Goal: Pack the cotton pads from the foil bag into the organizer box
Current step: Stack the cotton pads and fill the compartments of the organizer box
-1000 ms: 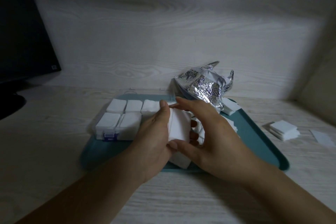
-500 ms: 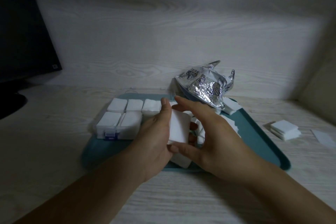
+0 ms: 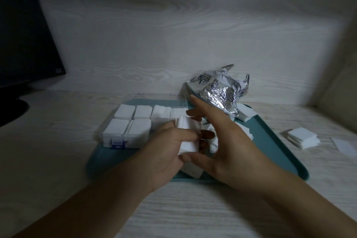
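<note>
A clear organizer box (image 3: pixel 123 137) with a blue latch sits on the left half of a teal tray (image 3: pixel 274 147); several of its compartments hold white cotton pads (image 3: pixel 140 125). My left hand (image 3: pixel 166 152) grips a stack of cotton pads (image 3: pixel 189 137) just right of the box. My right hand (image 3: pixel 222 141) cups that stack from the right, thumb under it and fingers stretched above. The crumpled foil bag (image 3: pixel 218 91) lies at the tray's far edge, behind my right hand. More loose pads (image 3: pixel 193 172) lie on the tray beneath my hands, partly hidden.
A small pile of pads (image 3: pixel 301 137) and a single flat pad (image 3: pixel 345 146) lie on the wooden table right of the tray. A dark monitor (image 3: pixel 25 44) stands at the far left. A wooden wall closes the back and right.
My left thumb has dropped from the stack's top edge onto its face, and the stack now tilts flatter and lower between both hands. The box and bag have stayed put.
</note>
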